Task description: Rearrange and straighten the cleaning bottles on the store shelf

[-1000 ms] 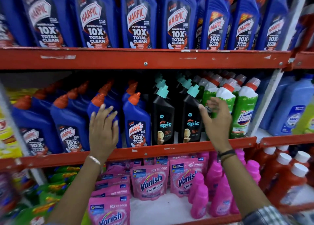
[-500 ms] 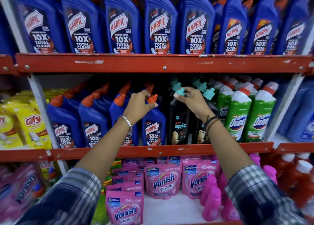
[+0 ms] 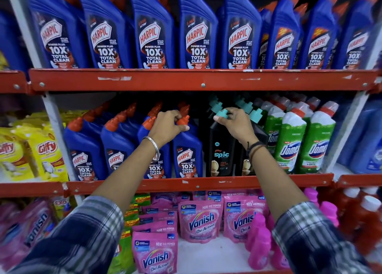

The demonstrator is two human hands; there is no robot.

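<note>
On the middle shelf (image 3: 206,183), my left hand (image 3: 167,126) grips the neck of a blue Harpic bottle (image 3: 187,151) just under its orange cap. My right hand (image 3: 235,124) holds the teal cap of a black Spic bottle (image 3: 220,149) standing right beside it. Both bottles stand upright at the shelf's front edge. A second black Spic bottle (image 3: 258,133) is mostly hidden behind my right wrist. More blue Harpic bottles (image 3: 115,147) line up to the left, and green Domex bottles (image 3: 316,141) to the right.
The top shelf (image 3: 202,80) carries a row of large blue Harpic bottles (image 3: 198,31). Yellow Giffy pouches (image 3: 43,149) sit at far left. Below are pink Vanish pouches (image 3: 200,222), pink bottles (image 3: 258,240) and red bottles (image 3: 365,215). A white upright post (image 3: 55,133) divides the bays.
Both hands rose from the bottle bodies to the tops. The left closed on the Harpic bottle's neck, the right on the Spic cap. The view drew closer and shifted left.
</note>
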